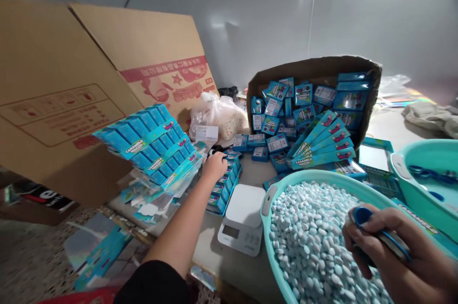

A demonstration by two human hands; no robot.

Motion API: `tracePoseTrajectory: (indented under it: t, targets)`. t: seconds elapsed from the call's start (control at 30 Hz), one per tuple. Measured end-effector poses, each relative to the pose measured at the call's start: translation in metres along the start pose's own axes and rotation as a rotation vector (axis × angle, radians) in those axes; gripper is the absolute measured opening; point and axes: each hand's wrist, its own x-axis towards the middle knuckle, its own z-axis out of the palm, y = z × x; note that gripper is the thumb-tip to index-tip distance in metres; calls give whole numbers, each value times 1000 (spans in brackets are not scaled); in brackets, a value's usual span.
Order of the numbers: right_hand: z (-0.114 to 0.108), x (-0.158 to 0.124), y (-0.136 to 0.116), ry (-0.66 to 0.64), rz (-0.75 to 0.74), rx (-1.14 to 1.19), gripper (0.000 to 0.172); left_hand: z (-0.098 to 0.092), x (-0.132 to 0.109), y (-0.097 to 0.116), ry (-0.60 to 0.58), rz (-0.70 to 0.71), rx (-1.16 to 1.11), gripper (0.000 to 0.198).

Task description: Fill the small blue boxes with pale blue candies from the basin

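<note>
My left hand [215, 165] reaches to the far end of a display tray [226, 199] packed with small blue candy boxes [219, 189]. Its fingers curl down there, and what they grip is hidden. Over a turquoise tub [271, 242] of pale blue and white candies [318, 232], my right hand [397, 246] is closed round a small blue scoop [362, 214], its round end tilted up. A white digital scale [243, 220] sits between the tray and the tub; its pan holds nothing.
A tipped carton [374, 79] spills blue candy boxes and fanned trays at the back. Filled trays [157, 144] stack up at left before a large cardboard box [150, 46]. A plastic bag [229, 120] stands behind. Another turquoise tub [425, 161] holds blue tools at right.
</note>
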Motion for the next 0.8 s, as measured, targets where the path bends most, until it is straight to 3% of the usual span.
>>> tracePoseTrajectory:
  t: [0.2, 0.37, 0.6, 0.7, 0.8]
  targets:
    - [-3, 5, 0, -69, -55, 30, 33, -5, 6, 12, -29, 14, 23, 30]
    - [-5, 5, -1, -98, -79, 68, 29, -3, 9, 0, -71, 20, -52, 32]
    - [-2, 9, -8, -116, 15, 140, 35, -2, 11, -8, -95, -3, -181, 38]
    - [6, 8, -18, -126, 179, 203, 42, -19, 13, -3, -116, -33, -255, 34]
    - [12, 7, -26, -144, 386, 297, 48, -42, 4, 21, -87, -31, -365, 31]
